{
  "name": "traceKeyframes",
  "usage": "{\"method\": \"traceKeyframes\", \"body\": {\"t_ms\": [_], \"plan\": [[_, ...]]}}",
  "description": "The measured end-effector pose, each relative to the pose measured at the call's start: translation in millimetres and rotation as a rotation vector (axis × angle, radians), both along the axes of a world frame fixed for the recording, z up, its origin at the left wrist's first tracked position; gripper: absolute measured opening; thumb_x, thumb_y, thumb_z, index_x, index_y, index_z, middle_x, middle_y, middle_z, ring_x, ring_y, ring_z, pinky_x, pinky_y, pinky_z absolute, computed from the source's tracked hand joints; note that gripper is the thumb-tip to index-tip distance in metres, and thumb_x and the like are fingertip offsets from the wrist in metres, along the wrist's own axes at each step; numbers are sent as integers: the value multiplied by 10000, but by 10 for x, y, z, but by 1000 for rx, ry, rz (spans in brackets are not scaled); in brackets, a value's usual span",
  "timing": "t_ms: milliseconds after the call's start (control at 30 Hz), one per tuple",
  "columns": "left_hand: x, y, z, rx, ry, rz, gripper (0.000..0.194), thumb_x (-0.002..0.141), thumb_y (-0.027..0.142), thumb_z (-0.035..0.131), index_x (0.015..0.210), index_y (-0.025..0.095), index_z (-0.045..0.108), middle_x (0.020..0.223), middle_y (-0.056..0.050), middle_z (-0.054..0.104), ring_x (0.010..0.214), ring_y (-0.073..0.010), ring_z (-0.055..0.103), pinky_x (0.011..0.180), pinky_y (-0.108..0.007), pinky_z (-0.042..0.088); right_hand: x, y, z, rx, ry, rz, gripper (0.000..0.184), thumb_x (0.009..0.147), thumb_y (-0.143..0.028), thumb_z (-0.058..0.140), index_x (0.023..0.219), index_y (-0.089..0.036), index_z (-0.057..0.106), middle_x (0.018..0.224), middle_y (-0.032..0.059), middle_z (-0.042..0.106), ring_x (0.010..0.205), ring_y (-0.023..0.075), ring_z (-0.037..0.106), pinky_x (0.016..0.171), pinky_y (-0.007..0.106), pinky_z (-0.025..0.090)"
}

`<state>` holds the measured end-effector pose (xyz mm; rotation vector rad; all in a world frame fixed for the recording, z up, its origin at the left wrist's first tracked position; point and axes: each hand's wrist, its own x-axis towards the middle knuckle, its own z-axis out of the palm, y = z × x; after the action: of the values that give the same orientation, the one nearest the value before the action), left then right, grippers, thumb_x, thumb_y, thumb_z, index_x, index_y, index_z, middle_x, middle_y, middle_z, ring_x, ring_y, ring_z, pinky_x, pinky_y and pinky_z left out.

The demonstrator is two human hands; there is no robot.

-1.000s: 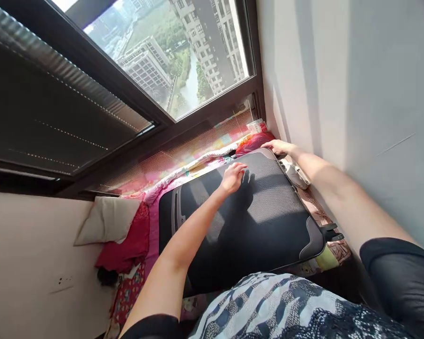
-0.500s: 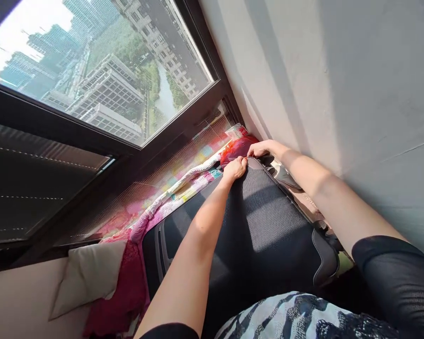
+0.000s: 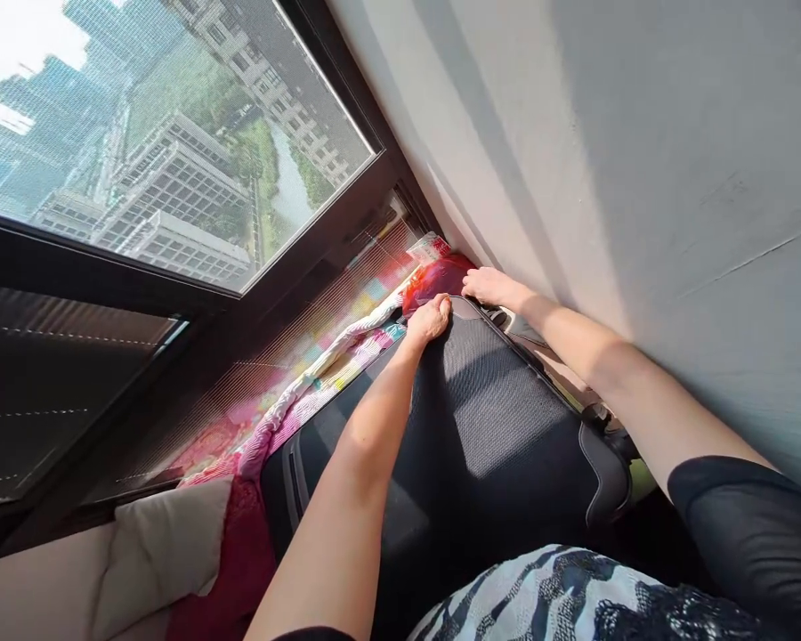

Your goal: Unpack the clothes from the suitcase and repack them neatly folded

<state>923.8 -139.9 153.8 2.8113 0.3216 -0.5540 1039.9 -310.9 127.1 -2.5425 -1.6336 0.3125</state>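
Observation:
A dark fabric suitcase [image 3: 507,401] lies in front of me, with strips of sunlight across its top. At its far corner my left hand [image 3: 431,319] is closed on the edge of the suitcase, knuckles up. Just to the right, my right hand [image 3: 490,287] is over the same corner with its fingers stretched out toward the left. It appears to hold nothing, though its fingertips are small in view. A red plastic bag [image 3: 433,283] with something dark in it lies just beyond both hands, partly hidden by them.
A window [image 3: 193,160] with a dark frame is at the left, with buildings outside. The pale wall [image 3: 641,178] rises close on the right. Colourful bedding [image 3: 294,414] runs along the window side. A beige cushion [image 3: 166,543] is at lower left.
My right hand has come off the suitcase edge a little, and its fingers have straightened. My left hand keeps its hold at the corner. The view has shifted slightly.

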Motion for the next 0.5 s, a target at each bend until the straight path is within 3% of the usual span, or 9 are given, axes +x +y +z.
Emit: {"method": "traceKeyframes", "body": {"t_ms": [200,333,500], "plan": [[-37,-27,17,37,-11,2,501,1174,424,256,1503,270,602,1382,-90,758,1281,-264,729,1088,-356,543,-278,-209,-40,58,-108,-83,335,1059,-124,461,1091,-135,794,1184,172,736,1196,300,571,993,409,400],[-45,-5,-31,34,-20,-14,517,1174,425,241,1520,256,587,1406,-107,742,1289,-274,725,1100,-371,541,-443,-442,-103,86,-65,-131,347,1057,-119,442,1083,-118,788,1182,194,730,1182,304,595,953,401,404],[-26,21,-90,17,-38,-11,536,1170,422,245,1545,232,576,1446,-128,718,1312,-285,707,1124,-391,534,-741,-924,-145,69,27,-169,278,1039,-184,522,1052,-166,800,1155,157,750,1114,265,643,854,336,429]]}}
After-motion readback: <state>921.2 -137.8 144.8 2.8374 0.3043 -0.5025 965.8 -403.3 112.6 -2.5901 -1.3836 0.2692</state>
